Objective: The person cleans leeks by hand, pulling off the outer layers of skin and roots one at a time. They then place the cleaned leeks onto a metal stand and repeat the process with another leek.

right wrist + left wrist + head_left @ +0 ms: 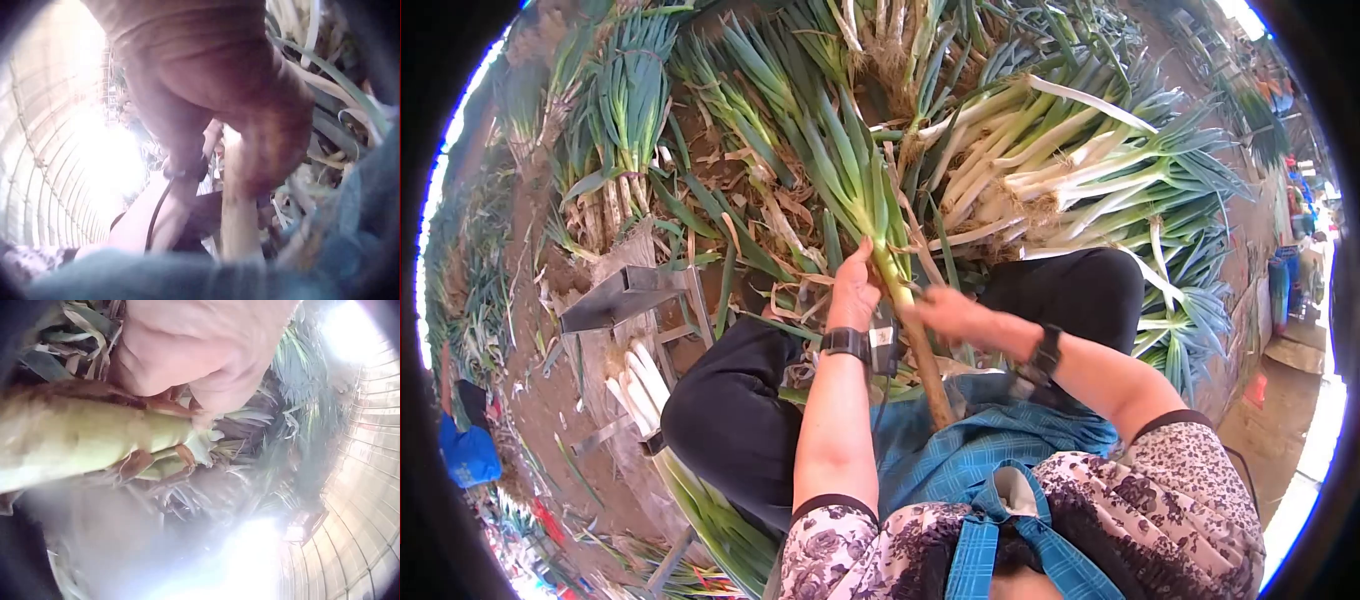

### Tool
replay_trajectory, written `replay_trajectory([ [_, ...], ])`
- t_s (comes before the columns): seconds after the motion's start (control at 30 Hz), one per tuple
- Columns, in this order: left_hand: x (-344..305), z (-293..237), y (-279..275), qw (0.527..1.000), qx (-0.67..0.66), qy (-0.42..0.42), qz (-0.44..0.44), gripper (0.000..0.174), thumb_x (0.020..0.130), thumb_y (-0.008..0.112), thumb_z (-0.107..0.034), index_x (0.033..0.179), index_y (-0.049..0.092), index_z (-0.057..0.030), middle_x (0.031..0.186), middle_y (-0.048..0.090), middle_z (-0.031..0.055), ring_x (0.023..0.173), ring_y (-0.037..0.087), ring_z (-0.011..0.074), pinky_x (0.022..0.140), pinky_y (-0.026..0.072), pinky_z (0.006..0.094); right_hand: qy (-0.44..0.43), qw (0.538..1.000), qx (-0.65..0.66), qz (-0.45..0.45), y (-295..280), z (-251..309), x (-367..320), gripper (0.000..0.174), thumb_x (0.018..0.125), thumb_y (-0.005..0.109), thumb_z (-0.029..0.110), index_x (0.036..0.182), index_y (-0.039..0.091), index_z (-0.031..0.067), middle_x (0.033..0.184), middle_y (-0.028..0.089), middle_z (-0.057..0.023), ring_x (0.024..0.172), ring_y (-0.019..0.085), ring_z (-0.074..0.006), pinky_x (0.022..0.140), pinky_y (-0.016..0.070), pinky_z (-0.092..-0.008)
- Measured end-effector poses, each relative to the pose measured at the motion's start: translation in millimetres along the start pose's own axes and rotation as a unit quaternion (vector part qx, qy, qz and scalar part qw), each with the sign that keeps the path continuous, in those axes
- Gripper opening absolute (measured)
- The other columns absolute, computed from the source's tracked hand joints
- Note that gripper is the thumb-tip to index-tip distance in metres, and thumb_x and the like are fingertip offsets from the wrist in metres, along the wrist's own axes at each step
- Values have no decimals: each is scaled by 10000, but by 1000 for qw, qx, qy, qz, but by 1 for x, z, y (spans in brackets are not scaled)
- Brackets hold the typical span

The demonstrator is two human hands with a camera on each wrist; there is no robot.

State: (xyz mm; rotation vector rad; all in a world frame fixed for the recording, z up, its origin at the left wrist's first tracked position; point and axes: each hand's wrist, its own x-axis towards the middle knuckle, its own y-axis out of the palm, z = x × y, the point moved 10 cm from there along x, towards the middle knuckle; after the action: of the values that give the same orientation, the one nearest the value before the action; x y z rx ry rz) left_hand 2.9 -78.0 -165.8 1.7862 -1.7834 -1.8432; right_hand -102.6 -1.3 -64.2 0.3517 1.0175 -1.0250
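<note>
In the head view, the leek [923,362] slants from leaves toward 11 o'clock to a lower end against the blue apron [1025,425] near 5, the left hand's [855,291] fingers gripping its stalk, the right hand's [948,314], blurred, curled round it lower down, with piled leeks [1080,165] at 2, a leek bundle [628,110] at 10 and a metal frame [622,298] at 9.

Leek [890,268]: single, long and straight. Green leaves [840,170] fan out at the upper end. Upper stalk pale yellow-green, with torn, dry brown skin attached; lower stalk tan-brown. Lies slantwise above the lap, leaves pointing away from the body, bottom end at the blue apron [1020,425].
</note>
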Motion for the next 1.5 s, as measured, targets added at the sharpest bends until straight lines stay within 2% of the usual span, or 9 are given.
replay_trajectory([
  [0.27, -17, -1, -14, 997, -44, 55, -20, 237, 917, 600, -257, 1051, 615, -63, 940, 652, 66, 858, 613, 217, 777, 496, 375, -30, 970, 194, -146, -1, -25, 56, 292, 882, 584, 249, 747, 576, -10, 583, 534, -67, 395, 466, -160, 344, 340, -314],
  [0.33, -18, 1, -19, 993, -50, 89, -65, 223, 900, 623, -222, 1049, 627, -55, 935, 655, 57, 841, 612, 203, 752, 499, 350, -119, 911, -386, 88, 34, -20, 24, 227, 852, 567, 179, 746, 589, -20, 638, 585, -107, 426, 514, -175, 359, 364, -321],
  [0.43, -18, 5, -19, 993, -55, 79, -71, 230, 894, 627, -203, 1063, 625, -46, 943, 655, 53, 821, 612, 191, 734, 502, 332, -137, 848, -341, 381, 85, -118, -31, 220, 855, 523, 162, 794, 610, -31, 765, 664, -143, 526, 619, -194, 412, 469, -319],
  [0.5, -12, 7, -11, 994, -58, 83, -40, 247, 895, 629, -213, 1074, 614, -43, 949, 652, 51, 815, 613, 186, 727, 507, 323, 99, 923, -285, 240, 34, -84, -69, 290, 866, 514, 242, 914, 660, -4, 684, 670, -99, 500, 631, -188, 425, 521, -341],
  [0.6, -14, 12, 9, 997, -50, 66, 2, 244, 907, 611, -215, 1086, 607, -49, 955, 647, 47, 834, 608, 182, 736, 507, 322, -237, 916, -315, -70, -43, 31, -4, 397, 887, 503, 370, 799, 666, 19, 639, 596, -230, 610, 635, -316, 568, 510, -424],
  [0.63, -20, 10, 21, 996, -51, 79, 4, 233, 919, 588, -199, 1097, 601, -48, 971, 646, 48, 856, 608, 183, 763, 504, 324, -134, 973, -126, -140, -72, 31, 21, 517, 856, 568, 507, 749, 614, 4, 537, 518, -62, 446, 498, -181, 406, 390, -344],
  [0.93, -50, -7, 35, 991, -31, 127, 26, 240, 906, 615, -193, 1036, 587, 8, 937, 639, 92, 776, 618, 196, 692, 520, 329, -38, 920, 312, -235, -43, 13, 81, 325, 851, 585, 253, 841, 567, -71, 634, 545, -79, 470, 506, -203, 403, 393, -378],
  [1.17, -48, -19, 35, 987, 57, 151, -17, 246, 898, 595, -219, 1007, 623, 0, 869, 633, 62, 755, 604, 156, 676, 505, 291, -98, 917, -380, 74, -23, -19, 29, 594, 836, 588, 473, 1089, 601, -64, 962, 667, -200, 823, 662, -299, 778, 518, -403],
  [1.5, -113, -13, 129, 884, 367, 290, -10, 225, 897, 494, -160, 936, 619, 23, 801, 618, 49, 704, 550, 117, 621, 457, 278, -182, 886, 424, -45, -130, 92, 36, 307, 797, 735, 179, 996, 623, -25, 838, 656, -101, 654, 639, -211, 553, 536, -330],
])
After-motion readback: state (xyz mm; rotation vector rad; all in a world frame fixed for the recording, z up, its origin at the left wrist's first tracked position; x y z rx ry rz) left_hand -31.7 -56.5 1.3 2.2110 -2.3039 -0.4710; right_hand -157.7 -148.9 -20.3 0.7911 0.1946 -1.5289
